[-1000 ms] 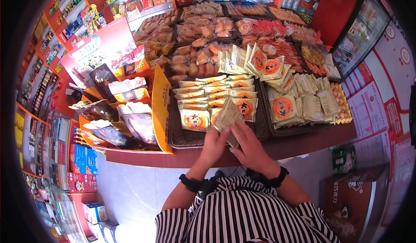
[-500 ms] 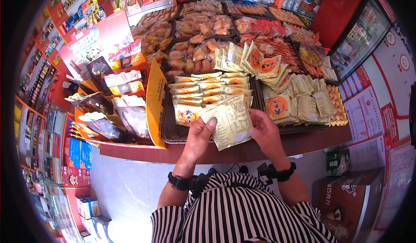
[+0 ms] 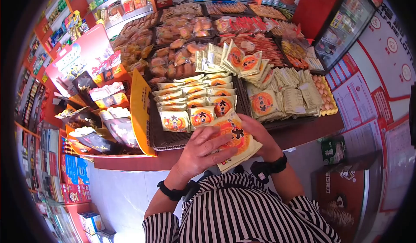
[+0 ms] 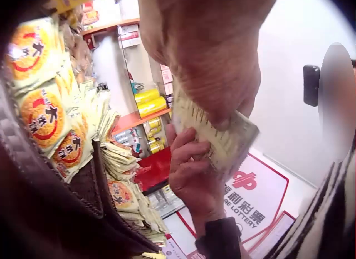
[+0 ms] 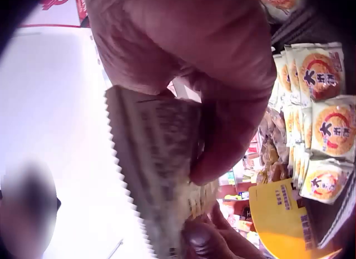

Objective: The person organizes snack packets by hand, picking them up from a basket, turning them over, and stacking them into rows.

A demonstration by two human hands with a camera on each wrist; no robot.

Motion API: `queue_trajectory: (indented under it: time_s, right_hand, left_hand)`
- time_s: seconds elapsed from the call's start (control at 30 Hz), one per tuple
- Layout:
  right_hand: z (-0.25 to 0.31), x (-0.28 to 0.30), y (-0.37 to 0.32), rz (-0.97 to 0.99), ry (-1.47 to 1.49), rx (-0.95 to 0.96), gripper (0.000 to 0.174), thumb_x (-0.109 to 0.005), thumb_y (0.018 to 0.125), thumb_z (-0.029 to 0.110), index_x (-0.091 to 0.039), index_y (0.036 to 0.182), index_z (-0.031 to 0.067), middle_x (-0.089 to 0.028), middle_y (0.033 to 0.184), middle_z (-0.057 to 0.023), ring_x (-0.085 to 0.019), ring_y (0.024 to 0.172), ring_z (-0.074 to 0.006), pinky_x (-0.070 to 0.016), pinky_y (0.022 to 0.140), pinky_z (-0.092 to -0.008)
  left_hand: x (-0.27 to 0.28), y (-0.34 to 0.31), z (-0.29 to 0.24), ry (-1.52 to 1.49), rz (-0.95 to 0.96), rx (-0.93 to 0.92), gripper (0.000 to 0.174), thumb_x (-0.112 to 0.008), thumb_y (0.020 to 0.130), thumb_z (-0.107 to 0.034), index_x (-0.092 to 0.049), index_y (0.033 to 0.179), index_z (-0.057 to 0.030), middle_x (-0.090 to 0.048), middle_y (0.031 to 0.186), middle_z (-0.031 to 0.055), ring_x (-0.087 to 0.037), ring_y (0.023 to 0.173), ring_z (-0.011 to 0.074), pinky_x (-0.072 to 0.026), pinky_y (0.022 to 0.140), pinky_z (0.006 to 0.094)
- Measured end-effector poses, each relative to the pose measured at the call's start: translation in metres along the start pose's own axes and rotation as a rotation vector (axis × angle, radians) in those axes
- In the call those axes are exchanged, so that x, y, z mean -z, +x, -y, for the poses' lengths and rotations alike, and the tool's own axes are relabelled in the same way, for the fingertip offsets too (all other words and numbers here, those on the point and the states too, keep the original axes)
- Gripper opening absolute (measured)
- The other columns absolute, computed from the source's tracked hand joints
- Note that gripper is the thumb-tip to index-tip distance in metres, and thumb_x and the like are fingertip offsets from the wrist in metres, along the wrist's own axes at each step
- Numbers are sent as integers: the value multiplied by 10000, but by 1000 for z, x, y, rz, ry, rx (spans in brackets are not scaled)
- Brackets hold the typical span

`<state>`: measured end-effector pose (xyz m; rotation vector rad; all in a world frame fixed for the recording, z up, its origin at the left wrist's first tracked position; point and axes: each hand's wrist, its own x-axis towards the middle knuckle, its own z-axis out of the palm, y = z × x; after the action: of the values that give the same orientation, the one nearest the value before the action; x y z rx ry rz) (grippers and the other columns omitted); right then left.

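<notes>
In front of the striped shirt, both hands hold a cream rice cracker packet, its orange printed face toward the head camera. My left hand lies over its lower left part with spread fingers in front; in the left wrist view its thumb presses the text-covered back. My right hand grips the upper right edge; its fingers show behind the packet. The right wrist view shows the packet's serrated end. Just beyond the hands, rows of like packets stand in a dark woven basket.
A second basket on the right holds heaped cracker packets, beside an egg tray. At the left stands an orange display box with dark pouches. Trays of wrapped breads lie farther back. The counter's front edge runs below.
The packet has been turned from its text-covered back to its orange front. My left hand has shifted from its left edge to across its face. The head view has swung slightly right.
</notes>
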<state>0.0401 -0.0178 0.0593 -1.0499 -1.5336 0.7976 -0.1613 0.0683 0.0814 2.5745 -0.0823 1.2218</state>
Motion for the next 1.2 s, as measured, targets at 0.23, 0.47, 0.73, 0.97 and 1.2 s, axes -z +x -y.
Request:
queue_trajectory:
  time_s: [0.23,0.47,0.73,0.97,1.2]
  right_hand:
    - [10,-9,5,-335,634,-305,414,-441,899,20,-369,1304,-23,-542,1191,-87,-531,1070,-136,-443,919,-291]
    - [19,-6,8,-158,25,-261,357,-503,892,88,-459,1226,-30,-606,1081,-108,-577,973,-132,-452,832,-282]
    - [22,-9,-15,139,-87,-413,359,-625,825,112,-539,1152,-11,-643,956,-90,-571,807,-94,-455,715,-246]
    - [-6,1,-27,48,-195,-366,195,-584,806,88,-606,960,-29,-622,821,-122,-599,674,-187,-468,637,-296]
    - [-67,28,1,-154,-284,-434,166,-550,809,59,-605,936,-31,-607,762,-106,-597,641,-190,-466,602,-300]
  left_hand:
    - [-18,-38,16,-32,-210,722,561,-632,817,-81,-417,1335,-60,-546,1187,149,-534,1082,305,-424,922,357]
    - [-21,-22,9,-1065,-412,926,503,-645,846,-83,-424,1293,-18,-540,1182,81,-518,1052,117,-422,915,274]
    - [-19,-77,11,-979,-284,1081,256,-659,828,-43,-596,1076,-24,-614,1013,9,-553,920,75,-463,836,248]
    - [-25,-89,10,-925,-160,1067,271,-618,837,20,-571,1096,-41,-608,999,-15,-554,905,65,-455,828,234]
    - [-60,-69,62,-196,131,1013,275,-674,787,-198,-621,1024,-69,-639,809,134,-616,713,275,-480,644,341]
